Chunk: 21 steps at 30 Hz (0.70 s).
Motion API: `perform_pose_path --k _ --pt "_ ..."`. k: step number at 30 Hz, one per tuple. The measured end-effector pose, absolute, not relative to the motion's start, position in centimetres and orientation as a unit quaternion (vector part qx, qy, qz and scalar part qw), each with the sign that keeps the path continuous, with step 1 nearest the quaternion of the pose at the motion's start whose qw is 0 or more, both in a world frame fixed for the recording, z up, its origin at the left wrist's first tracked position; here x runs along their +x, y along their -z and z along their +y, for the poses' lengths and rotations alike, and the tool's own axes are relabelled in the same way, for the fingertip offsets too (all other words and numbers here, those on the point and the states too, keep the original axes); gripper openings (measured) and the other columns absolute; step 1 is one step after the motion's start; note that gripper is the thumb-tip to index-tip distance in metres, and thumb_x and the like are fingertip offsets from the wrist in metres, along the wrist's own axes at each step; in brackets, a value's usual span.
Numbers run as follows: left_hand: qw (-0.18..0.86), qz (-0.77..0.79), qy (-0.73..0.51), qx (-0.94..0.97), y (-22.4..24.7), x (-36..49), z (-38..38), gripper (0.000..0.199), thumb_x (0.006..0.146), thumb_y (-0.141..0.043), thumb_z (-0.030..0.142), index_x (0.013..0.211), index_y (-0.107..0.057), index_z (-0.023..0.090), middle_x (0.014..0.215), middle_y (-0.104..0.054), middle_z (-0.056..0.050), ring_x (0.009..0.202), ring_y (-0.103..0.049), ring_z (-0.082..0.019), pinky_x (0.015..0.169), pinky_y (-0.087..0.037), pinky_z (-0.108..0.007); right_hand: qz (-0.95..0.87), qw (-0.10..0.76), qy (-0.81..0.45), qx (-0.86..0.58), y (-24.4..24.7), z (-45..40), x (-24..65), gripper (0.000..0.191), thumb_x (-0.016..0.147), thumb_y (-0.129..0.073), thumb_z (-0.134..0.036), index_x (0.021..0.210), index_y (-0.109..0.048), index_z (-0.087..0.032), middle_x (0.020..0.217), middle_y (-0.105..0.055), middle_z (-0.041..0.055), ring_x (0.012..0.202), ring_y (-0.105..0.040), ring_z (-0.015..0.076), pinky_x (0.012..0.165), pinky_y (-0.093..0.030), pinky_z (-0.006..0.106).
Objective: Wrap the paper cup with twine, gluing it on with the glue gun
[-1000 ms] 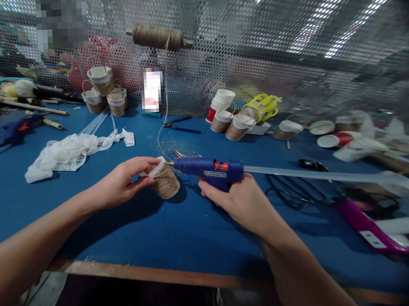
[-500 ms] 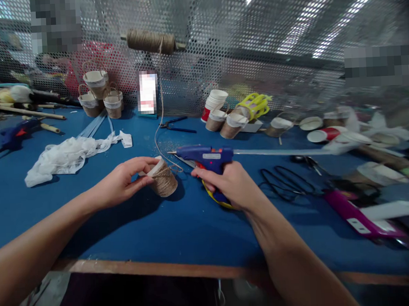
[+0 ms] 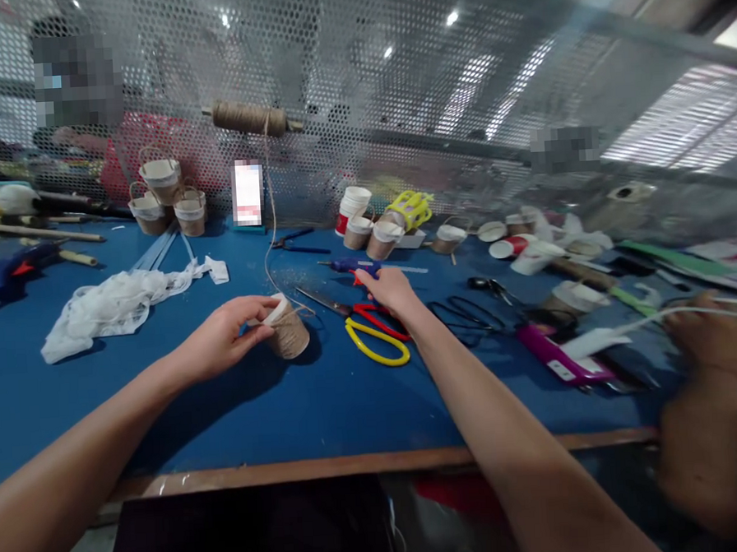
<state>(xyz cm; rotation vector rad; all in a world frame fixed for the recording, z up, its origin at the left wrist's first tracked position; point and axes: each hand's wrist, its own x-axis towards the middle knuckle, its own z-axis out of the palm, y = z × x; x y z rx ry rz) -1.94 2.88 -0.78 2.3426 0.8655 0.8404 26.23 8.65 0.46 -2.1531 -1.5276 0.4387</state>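
Tilted over the blue table, a paper cup wrapped in brown twine [image 3: 290, 334] has its white rim pinched between the fingers and thumb of my left hand [image 3: 239, 336]. A strand of twine [image 3: 270, 199] runs from the cup area up to a twine spool [image 3: 248, 118]. Beyond the scissors [image 3: 377, 343], my right hand [image 3: 386, 290] grips the blue glue gun [image 3: 351, 265], whose nozzle points left. The scissors lie with their red and yellow handles just below that hand.
White lace [image 3: 107, 310] lies at left, near another glue gun [image 3: 19, 268]. Wrapped cups [image 3: 191, 213] stand behind. Pliers [image 3: 298, 242], a phone [image 3: 247, 193] and a purple tool [image 3: 555, 357] are around. At far right is another person's hand [image 3: 711, 332].
My right hand has moved away from me with the glue gun, uncovering the scissors. The view has shifted right, and another person's arm now shows. My left hand still holds the cup.
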Motion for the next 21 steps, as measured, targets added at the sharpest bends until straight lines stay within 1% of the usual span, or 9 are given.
perform_pose_path --k 2,5,7,9,12,14,16,18,21 --pt "0.259 0.316 -0.314 0.857 0.8 -1.9 2.9 0.015 0.084 -0.045 0.026 0.075 -0.049 0.015 0.118 -0.057 -0.014 0.108 -0.053 -0.021 0.088 -0.043 -0.04 -0.56 0.206 -0.139 -0.79 -0.4 9.2 25.9 0.025 0.084 -0.052 -0.035 0.089 -0.059 -0.012 0.089 -0.062 0.0045 0.078 -0.059 0.0148 0.072 -0.047 0.034" --pt "0.273 0.317 -0.318 0.851 0.7 -1.9 2.9 0.014 0.084 -0.045 0.026 0.075 -0.049 0.015 0.119 -0.056 -0.014 0.107 -0.054 -0.021 0.088 -0.043 -0.04 -0.572 0.203 -0.108 -0.787 -0.7 8.8 25.0 0.021 0.08 -0.057 -0.027 0.088 -0.06 -0.008 0.1 -0.059 0.0165 0.097 -0.054 0.0261 0.08 -0.042 0.039" --pt "0.286 0.313 -0.318 0.848 0.5 -1.9 2.9 0.014 0.084 -0.046 0.026 0.076 -0.05 0.015 0.119 -0.056 -0.014 0.108 -0.053 -0.021 0.088 -0.043 -0.039 -0.605 0.215 -0.108 -0.759 -1.2 7.6 23.9 0.022 0.08 -0.055 -0.026 0.089 -0.06 -0.006 0.105 -0.057 0.0204 0.103 -0.05 0.0286 0.082 -0.039 0.038" --pt "0.297 0.313 -0.312 0.846 0.3 -1.9 2.7 0.014 0.084 -0.046 0.027 0.078 -0.051 0.015 0.118 -0.056 -0.014 0.109 -0.053 -0.021 0.089 -0.042 -0.038 -0.662 0.221 -0.147 -0.701 -1.9 5.8 22.6 0.027 0.083 -0.049 -0.034 0.091 -0.061 -0.011 0.098 -0.061 0.0131 0.094 -0.055 0.0217 0.077 -0.041 0.032" --pt "0.317 0.32 -0.299 0.842 0.0 -1.9 2.4 0.015 0.084 -0.045 0.027 0.082 -0.053 0.014 0.116 -0.057 -0.013 0.106 -0.054 -0.021 0.088 -0.042 -0.037 -0.74 0.2 -0.263 -0.585 -2.8 3.3 20.7 0.029 0.082 -0.049 -0.042 0.092 -0.061 -0.017 0.079 -0.063 0.0013 0.068 -0.056 0.0107 0.061 -0.043 0.022" --pt "0.333 0.317 -0.291 0.839 -0.2 -1.8 2.2 0.015 0.084 -0.045 0.026 0.083 -0.054 0.014 0.115 -0.058 -0.012 0.105 -0.054 -0.02 0.089 -0.042 -0.036 -0.753 0.198 -0.376 -0.503 -2.9 2.2 20.0 0.031 0.076 -0.058 -0.039 0.096 -0.057 -0.016 0.07 -0.058 -0.0017 0.055 -0.051 0.0077 0.051 -0.04 0.02" --pt "0.347 0.315 -0.281 0.838 -0.4 -1.8 2.1 0.015 0.084 -0.046 0.027 0.081 -0.054 0.015 0.115 -0.058 -0.011 0.105 -0.054 -0.02 0.09 -0.04 -0.035 -0.735 0.208 -0.44 -0.472 -2.6 1.8 19.8 0.027 0.072 -0.062 -0.034 0.089 -0.054 -0.015 0.063 -0.053 -0.0042 0.049 -0.046 0.0062 0.046 -0.037 0.019" --pt "0.354 0.321 -0.272 0.835 -0.5 -1.7 2.0 0.016 0.083 -0.046 0.028 0.079 -0.053 0.015 0.115 -0.058 -0.011 0.106 -0.053 -0.02 0.091 -0.039 -0.033 -0.717 0.219 -0.462 -0.473 -2.2 1.7 20.0 0.019 0.074 -0.06 -0.032 0.078 -0.052 -0.015 0.058 -0.05 -0.0053 0.046 -0.044 0.0058 0.043 -0.036 0.019" --pt "0.355 0.332 -0.251 0.838 -0.7 -1.7 1.9 0.017 0.084 -0.046 0.029 0.079 -0.053 0.014 0.108 -0.061 -0.009 0.1 -0.054 -0.019 0.088 -0.04 -0.031 -0.715 0.244 -0.46 -0.467 -2.0 1.6 20.4 0.019 0.077 -0.057 -0.033 0.073 -0.051 -0.016 0.056 -0.047 -0.0055 0.045 -0.042 0.0054 0.041 -0.033 0.019"
